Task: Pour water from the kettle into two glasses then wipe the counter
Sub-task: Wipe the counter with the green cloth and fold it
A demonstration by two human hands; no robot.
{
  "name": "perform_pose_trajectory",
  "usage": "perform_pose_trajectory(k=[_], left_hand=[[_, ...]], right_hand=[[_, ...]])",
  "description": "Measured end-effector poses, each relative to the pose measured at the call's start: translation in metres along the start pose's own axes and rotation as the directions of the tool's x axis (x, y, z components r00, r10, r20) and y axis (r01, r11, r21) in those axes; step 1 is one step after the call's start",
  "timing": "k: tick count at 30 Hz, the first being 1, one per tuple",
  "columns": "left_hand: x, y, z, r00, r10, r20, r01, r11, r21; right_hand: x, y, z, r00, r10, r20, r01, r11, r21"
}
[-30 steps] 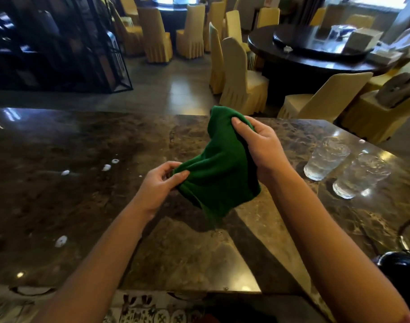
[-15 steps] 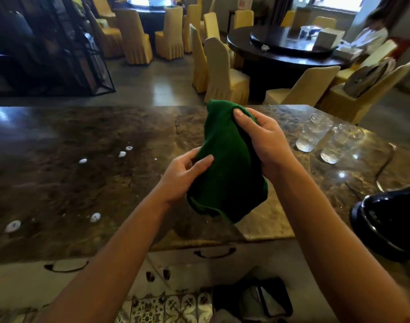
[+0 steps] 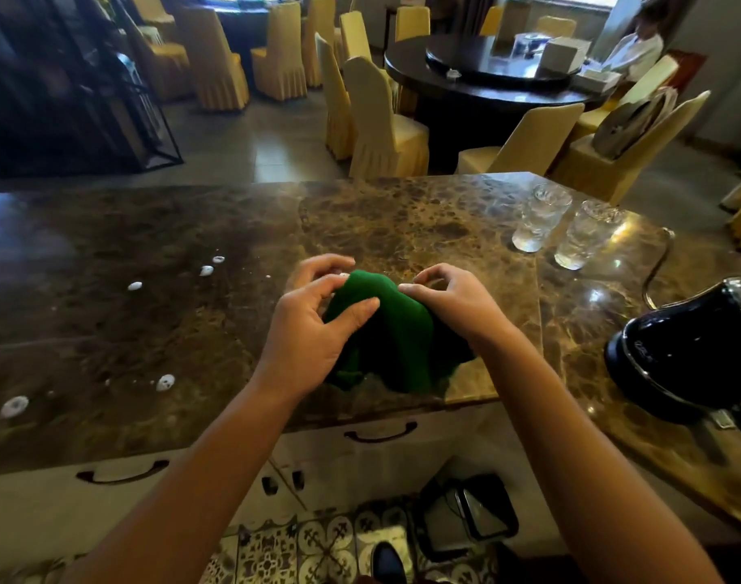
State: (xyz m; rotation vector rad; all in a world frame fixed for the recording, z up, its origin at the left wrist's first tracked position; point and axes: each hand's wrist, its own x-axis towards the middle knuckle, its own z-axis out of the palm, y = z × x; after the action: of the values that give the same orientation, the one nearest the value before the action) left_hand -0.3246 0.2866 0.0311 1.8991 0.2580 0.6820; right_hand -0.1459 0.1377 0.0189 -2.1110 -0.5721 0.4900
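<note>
A bunched green cloth [image 3: 396, 330] is held low over the brown marble counter [image 3: 423, 221], near its front edge. My left hand [image 3: 314, 326] grips the cloth's left side with curled fingers. My right hand [image 3: 453, 305] pinches its top right. Two glasses of water [image 3: 537, 219] [image 3: 583, 236] stand side by side at the far right of the counter. The black kettle [image 3: 693, 356] sits at the right edge, partly cut off by the frame. Several white drops of spilled liquid [image 3: 164, 382] dot the counter's left half.
White drawers with dark handles [image 3: 379, 434] sit under the counter. A dark bin [image 3: 465, 516] stands on the patterned floor tiles beside my shoe. Beyond the counter are yellow-covered chairs [image 3: 381, 124] and a round dark table [image 3: 486, 86] where a person sits.
Both hands have lowered the green cloth from chest height toward the counter and bunched it together. The view has tilted down and pulled back, showing the drawers and floor.
</note>
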Motion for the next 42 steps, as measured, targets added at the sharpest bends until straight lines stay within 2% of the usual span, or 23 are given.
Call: perform_pose_trajectory(k=[2, 4, 6, 8, 10, 12, 15, 21, 23, 25, 28, 32, 34, 36, 39, 42], left_hand=[[0.004, 0.002, 0.001, 0.999, 0.051, -0.015, -0.05, 0.996, 0.074], [0.008, 0.002, 0.002, 0.999, 0.04, 0.006, -0.04, 0.999, 0.017], [0.012, 0.004, 0.006, 0.999, -0.019, -0.038, 0.016, 0.996, -0.089], [0.014, 0.008, 0.008, 0.987, -0.106, -0.123, 0.081, 0.979, -0.186], [0.016, 0.01, 0.01, 0.972, -0.162, -0.168, 0.112, 0.956, -0.27], [0.017, 0.011, 0.012, 0.962, -0.199, -0.185, 0.122, 0.925, -0.359], [0.021, 0.016, 0.012, 0.943, -0.227, -0.244, 0.108, 0.901, -0.42], [0.022, 0.01, -0.002, 0.884, -0.245, -0.398, 0.096, 0.929, -0.358], [0.022, 0.01, -0.003, 0.875, -0.245, -0.418, 0.103, 0.937, -0.333], [0.023, 0.011, -0.001, 0.874, -0.225, -0.431, 0.108, 0.954, -0.28], [0.025, 0.009, 0.0, 0.869, -0.19, -0.458, 0.117, 0.976, -0.183], [0.028, 0.001, -0.013, 0.837, -0.2, -0.51, 0.151, 0.979, -0.136], [0.029, -0.004, -0.018, 0.824, -0.268, -0.499, 0.183, 0.96, -0.213], [0.03, -0.01, -0.021, 0.805, -0.384, -0.452, 0.228, 0.904, -0.363], [0.032, -0.02, -0.013, 0.783, -0.52, -0.341, 0.263, 0.774, -0.576], [0.035, -0.025, 0.007, 0.781, -0.552, -0.291, 0.225, 0.685, -0.693]], right_hand=[[-0.005, 0.004, 0.007, 0.999, -0.037, -0.003, 0.038, 0.997, 0.064], [-0.014, 0.009, 0.012, 0.99, -0.109, -0.085, 0.122, 0.978, 0.166], [-0.025, 0.013, 0.013, 0.976, -0.168, -0.14, 0.207, 0.916, 0.344], [-0.034, 0.015, 0.016, 0.97, -0.243, -0.012, 0.217, 0.842, 0.494], [-0.039, 0.017, 0.027, 0.939, -0.312, 0.142, 0.216, 0.86, 0.463], [-0.035, 0.018, 0.04, 0.927, -0.308, 0.211, 0.188, 0.873, 0.449], [-0.02, 0.018, 0.049, 0.933, -0.302, 0.198, 0.175, 0.857, 0.485], [0.003, 0.024, 0.051, 0.922, -0.375, 0.098, 0.324, 0.885, 0.333], [0.004, 0.023, 0.058, 0.903, -0.41, 0.126, 0.365, 0.889, 0.277], [0.002, 0.018, 0.068, 0.891, -0.421, 0.171, 0.359, 0.883, 0.301], [0.005, 0.014, 0.083, 0.899, -0.397, 0.184, 0.292, 0.858, 0.422], [0.016, 0.009, 0.074, 0.93, -0.287, 0.231, 0.095, 0.793, 0.602], [0.017, 0.001, 0.063, 0.926, -0.266, 0.269, 0.015, 0.738, 0.675], [0.019, -0.008, 0.052, 0.923, -0.254, 0.29, -0.054, 0.661, 0.748], [0.018, -0.019, 0.04, 0.904, -0.257, 0.342, -0.183, 0.49, 0.852], [0.008, -0.022, 0.039, 0.857, -0.273, 0.436, -0.367, 0.272, 0.89]])
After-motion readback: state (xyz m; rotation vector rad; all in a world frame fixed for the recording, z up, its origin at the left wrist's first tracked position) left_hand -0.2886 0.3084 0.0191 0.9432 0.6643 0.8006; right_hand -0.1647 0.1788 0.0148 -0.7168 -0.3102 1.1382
